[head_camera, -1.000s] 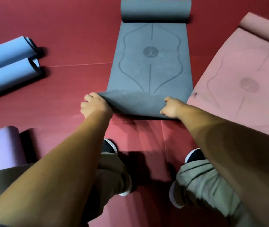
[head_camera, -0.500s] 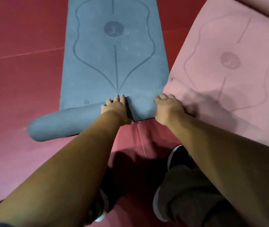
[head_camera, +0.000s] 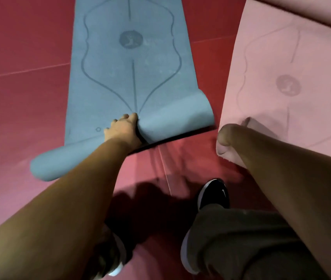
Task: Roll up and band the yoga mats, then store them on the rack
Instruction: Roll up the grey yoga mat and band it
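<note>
- The red floor (head_camera: 19, 98) lies under both your hands.
- The pink mat (head_camera: 291, 77) lies flat, running ahead of your right hand. It's unrolled and unbanded.
- The blue-grey mat (head_camera: 130, 67) stretches away from your left hand with only its near end curled over, and unevenly. Rolling has barely begun; banding and storing are all to come.
- Your left hand (head_camera: 123, 131) grips that curl.
- Your right hand (head_camera: 226, 138) is at the pink mat's near corner; I can't tell its grip.

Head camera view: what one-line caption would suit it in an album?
Left hand grips the blue mat by its rolled near edge; right hand at the pink mat.
</note>
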